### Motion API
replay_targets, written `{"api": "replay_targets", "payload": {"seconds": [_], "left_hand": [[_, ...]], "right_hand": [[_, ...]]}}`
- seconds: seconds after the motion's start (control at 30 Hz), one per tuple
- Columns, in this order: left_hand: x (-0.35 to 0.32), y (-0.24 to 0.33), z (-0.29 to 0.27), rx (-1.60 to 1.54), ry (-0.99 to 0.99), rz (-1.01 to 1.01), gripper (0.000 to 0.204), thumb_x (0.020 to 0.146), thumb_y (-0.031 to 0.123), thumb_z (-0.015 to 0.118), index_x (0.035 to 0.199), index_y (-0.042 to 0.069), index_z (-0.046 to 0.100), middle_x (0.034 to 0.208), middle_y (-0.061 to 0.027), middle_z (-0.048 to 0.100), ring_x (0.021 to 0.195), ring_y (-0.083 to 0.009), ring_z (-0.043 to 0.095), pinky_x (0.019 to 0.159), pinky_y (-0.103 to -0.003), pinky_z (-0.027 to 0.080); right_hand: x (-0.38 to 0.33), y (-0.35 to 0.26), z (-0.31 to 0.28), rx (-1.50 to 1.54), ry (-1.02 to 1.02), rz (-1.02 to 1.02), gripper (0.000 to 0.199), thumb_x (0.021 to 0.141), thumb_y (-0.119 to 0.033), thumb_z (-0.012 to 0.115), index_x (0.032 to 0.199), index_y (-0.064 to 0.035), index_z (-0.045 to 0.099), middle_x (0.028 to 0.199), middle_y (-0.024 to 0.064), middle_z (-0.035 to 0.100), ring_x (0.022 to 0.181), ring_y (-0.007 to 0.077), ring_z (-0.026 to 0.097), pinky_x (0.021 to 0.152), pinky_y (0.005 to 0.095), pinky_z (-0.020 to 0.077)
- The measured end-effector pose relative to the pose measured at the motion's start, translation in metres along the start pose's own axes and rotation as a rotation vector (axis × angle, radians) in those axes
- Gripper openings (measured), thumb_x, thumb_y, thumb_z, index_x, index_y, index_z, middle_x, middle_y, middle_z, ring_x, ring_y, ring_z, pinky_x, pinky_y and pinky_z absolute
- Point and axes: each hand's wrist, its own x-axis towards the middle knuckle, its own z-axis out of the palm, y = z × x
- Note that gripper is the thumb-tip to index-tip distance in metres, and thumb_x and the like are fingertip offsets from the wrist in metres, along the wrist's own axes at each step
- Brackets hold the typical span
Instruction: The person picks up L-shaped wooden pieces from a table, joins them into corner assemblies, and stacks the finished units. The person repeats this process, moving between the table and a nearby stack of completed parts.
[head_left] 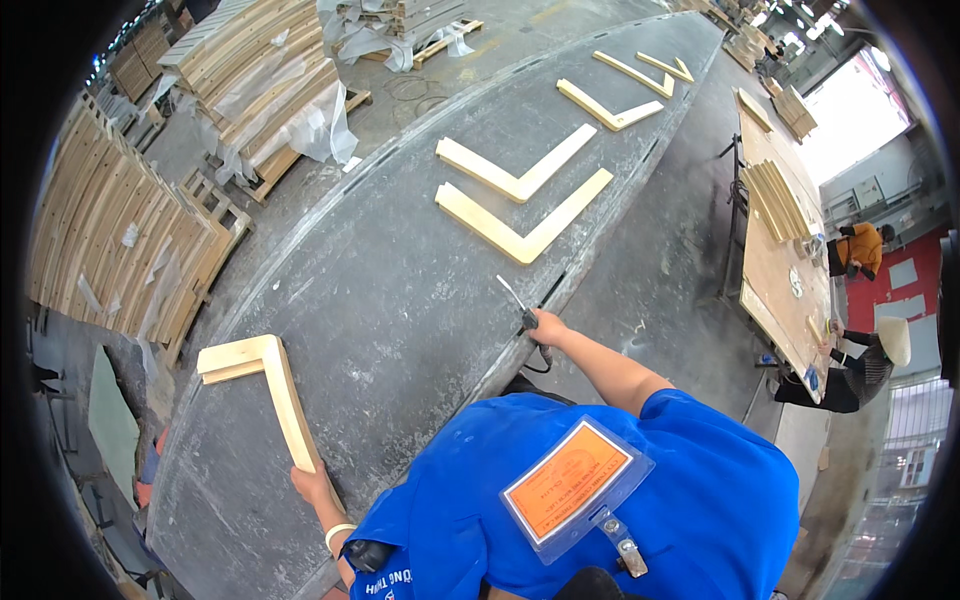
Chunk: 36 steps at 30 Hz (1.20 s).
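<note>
My left hand [311, 484] is closed around the near end of an L-shaped wooden piece [283, 395] at the left of a long dark grey table [370, 310]. The piece's corner points away from me, and its short arm runs left. Over the table's right edge, my right hand [546, 327] grips an air blow gun [529, 318] with a thin metal nozzle pointing toward the far left; a dark hose hangs below it. Beyond the gun lies another L-shaped wooden piece [525, 248], apart from it, with several more in a row farther off.
Stacked wooden parts on pallets [130, 240] stand left of the table, with another wrapped stack [265, 90] behind. To the right, a brown worktable [770, 250] carries wooden strips [775, 200]. A person in a conical hat [870, 365] and one in orange [860, 250] are beside it.
</note>
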Motion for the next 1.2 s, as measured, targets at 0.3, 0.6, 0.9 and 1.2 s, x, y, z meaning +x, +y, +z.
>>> {"api": "replay_targets", "payload": {"seconds": [0.3, 0.6, 0.9, 1.2], "left_hand": [[-0.03, 0.037, -0.016, 0.018, -0.106, 0.047, 0.06, 0.064, 0.023, 0.078, 0.112, 0.002, 0.05, 0.109, -0.021, 0.061, 0.104, -0.0371, 0.059, 0.089, -0.044, 0.048], [-0.154, 0.129, 0.003, -0.076, -0.064, -0.061, 0.059, 0.06, 0.028, 0.082, 0.106, 0.004, 0.054, 0.103, -0.0192, 0.065, 0.098, -0.0349, 0.063, 0.082, -0.042, 0.05], [-0.174, 0.127, 0.054, -0.137, 0.014, -0.115, 0.056, 0.059, 0.02, 0.077, 0.108, 0.007, 0.055, 0.109, -0.0141, 0.059, 0.101, -0.0319, 0.06, 0.086, -0.041, 0.05], [-0.219, 0.074, 0.079, -0.128, 0.102, -0.162, 0.043, 0.074, 0.015, 0.07, 0.112, 0.006, 0.051, 0.113, -0.014, 0.054, 0.108, -0.0305, 0.054, 0.088, -0.042, 0.047]], "right_hand": [[0.011, 0.012, -0.062, -0.029, 0.021, -0.204, 0.067, 0.071, -0.04, 0.078, 0.121, -0.0026, 0.055, 0.113, 0.0176, 0.062, 0.105, 0.0326, 0.06, 0.089, 0.0384, 0.0474], [0.145, -0.016, -0.122, -0.147, 0.29, -0.52, 0.049, 0.074, -0.028, 0.073, 0.11, 0.0016, 0.058, 0.105, 0.0243, 0.063, 0.102, 0.0399, 0.058, 0.088, 0.044, 0.0464], [0.201, -0.073, -0.08, -0.228, 0.193, -0.707, 0.073, 0.071, -0.038, 0.078, 0.126, 0.0019, 0.051, 0.12, 0.0217, 0.059, 0.111, 0.0352, 0.057, 0.095, 0.0413, 0.0441], [0.185, -0.085, -0.062, -0.462, 0.008, -0.495, 0.055, 0.072, -0.031, 0.075, 0.106, 0.0114, 0.062, 0.097, 0.0269, 0.066, 0.088, 0.0395, 0.065, 0.076, 0.0428, 0.0516]]}}
